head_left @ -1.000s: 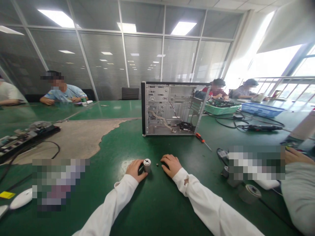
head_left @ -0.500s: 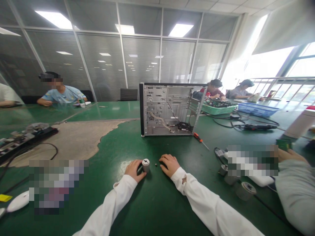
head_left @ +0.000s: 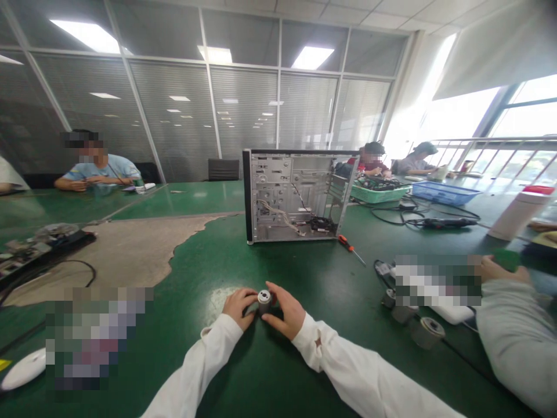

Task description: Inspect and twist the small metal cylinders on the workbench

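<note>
A small grey metal cylinder (head_left: pixel 263 303) stands upright on the green table, its pale round top showing dark holes. My left hand (head_left: pixel 238 306) grips it from the left with fingers and thumb. From the other side, my right hand (head_left: pixel 288 310) curves round it, forefinger behind and thumb in front. The open computer case (head_left: pixel 296 197) stands on the table beyond my hands, with loose cables and a black fan inside. Beside its lower right corner lies an orange-handled screwdriver (head_left: pixel 350 248).
At right are more metal cylinders (head_left: pixel 428 332), a white power strip (head_left: pixel 452 307) and a co-worker's sleeve (head_left: pixel 513 337). Farther back stand a green basket (head_left: pixel 380 195), a blue basket (head_left: pixel 448 193) and a white bottle (head_left: pixel 520 215). Circuit boards (head_left: pixel 47 244) lie at left.
My right hand has moved left and closed round the cylinder, which stands slightly lower in view. The tiny dark part between my hands no longer shows. The whole view has shifted slightly.
</note>
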A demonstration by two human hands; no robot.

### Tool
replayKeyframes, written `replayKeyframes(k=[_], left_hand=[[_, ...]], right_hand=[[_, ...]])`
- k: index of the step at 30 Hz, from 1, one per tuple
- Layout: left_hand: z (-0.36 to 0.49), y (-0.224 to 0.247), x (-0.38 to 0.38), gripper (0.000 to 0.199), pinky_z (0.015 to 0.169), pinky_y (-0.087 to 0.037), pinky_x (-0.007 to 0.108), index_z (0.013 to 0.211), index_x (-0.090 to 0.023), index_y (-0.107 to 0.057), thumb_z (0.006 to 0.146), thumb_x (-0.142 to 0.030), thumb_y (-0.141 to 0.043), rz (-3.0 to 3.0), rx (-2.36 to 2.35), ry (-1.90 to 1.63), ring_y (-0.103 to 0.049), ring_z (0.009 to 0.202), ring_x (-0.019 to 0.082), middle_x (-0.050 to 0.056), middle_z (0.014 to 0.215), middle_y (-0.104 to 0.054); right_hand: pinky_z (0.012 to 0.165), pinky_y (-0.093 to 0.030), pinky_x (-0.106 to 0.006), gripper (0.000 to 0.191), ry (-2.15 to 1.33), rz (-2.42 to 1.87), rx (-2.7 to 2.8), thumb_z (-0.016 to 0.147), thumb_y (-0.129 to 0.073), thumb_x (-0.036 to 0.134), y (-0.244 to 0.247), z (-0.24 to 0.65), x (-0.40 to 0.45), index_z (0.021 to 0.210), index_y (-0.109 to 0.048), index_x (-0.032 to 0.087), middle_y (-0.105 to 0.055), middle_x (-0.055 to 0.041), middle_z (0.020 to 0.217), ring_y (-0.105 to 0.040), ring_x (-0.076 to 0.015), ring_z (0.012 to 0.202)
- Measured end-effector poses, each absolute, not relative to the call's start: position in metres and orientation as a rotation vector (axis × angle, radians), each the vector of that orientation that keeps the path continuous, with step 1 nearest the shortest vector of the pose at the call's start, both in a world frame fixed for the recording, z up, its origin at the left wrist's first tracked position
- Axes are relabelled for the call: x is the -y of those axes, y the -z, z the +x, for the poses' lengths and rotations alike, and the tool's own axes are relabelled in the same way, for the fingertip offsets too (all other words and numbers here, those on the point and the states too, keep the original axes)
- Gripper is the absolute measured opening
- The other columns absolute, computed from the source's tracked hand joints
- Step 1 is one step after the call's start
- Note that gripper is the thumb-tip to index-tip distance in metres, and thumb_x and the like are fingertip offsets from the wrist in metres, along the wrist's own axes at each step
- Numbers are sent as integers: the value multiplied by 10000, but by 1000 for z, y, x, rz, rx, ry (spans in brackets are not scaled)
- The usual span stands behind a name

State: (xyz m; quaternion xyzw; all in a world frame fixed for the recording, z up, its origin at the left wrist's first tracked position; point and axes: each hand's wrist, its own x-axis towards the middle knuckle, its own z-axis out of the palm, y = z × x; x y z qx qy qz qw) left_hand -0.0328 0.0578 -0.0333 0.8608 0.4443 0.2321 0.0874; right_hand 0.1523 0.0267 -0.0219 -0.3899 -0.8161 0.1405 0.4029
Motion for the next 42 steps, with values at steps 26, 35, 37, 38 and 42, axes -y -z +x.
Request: replayKeyframes(k=[26, 35, 37, 38, 42], left_hand=[[-28, 36, -61, 255, 820, -387, 348, 877, -197, -605, 663, -198, -467, 2560, -1110, -807, -503, 927, 194, 60, 975, -558], [-28, 38, -59, 250, 821, -392, 348, 872, -201, -606, 660, -192, -475, 2548, -1154, -803, -502, 939, 193, 57, 989, -558], [-28, 36, -59, 248, 821, -395, 351, 869, -196, -607, 659, -192, -475, 2547, -1158, -787, -506, 936, 195, 61, 984, -560], [-28, 34, -59, 249, 821, -396, 352, 870, -194, -607, 659, -191, -474, 2548, -1155, -772, -507, 936, 196, 62, 983, -561], [-29, 30, -58, 256, 826, -395, 365, 879, -185, -606, 659, -188, -474, 2564, -1143, -709, -503, 947, 210, 74, 987, -563]], right_hand=[[538, -473, -296, 630, 514, -1966, 1370, 707, -429, 505, 34, 383, 141, 1207, -311, 139, -565, -104, 902, -576, -182, 610], [843, -388, -355, 314, 404, -1530, 1834, 745, -440, 196, -7, 290, 99, 1056, -466, 163, -445, -120, 1089, -453, -206, 991], [852, -381, -335, 351, 211, -1457, 2131, 739, -417, 145, -13, 255, 79, 1088, -452, 169, -389, -126, 1163, -446, -185, 994], [848, -381, -335, 397, 146, -1410, 2254, 723, -430, 135, -14, 239, 67, 1118, -431, 179, -362, -126, 1196, -439, -187, 1000], [783, -398, -355, 491, 123, -1288, 2470, 714, -453, 152, -6, 190, 13, 1190, -361, 230, -330, -122, 1244, -437, -207, 985]])
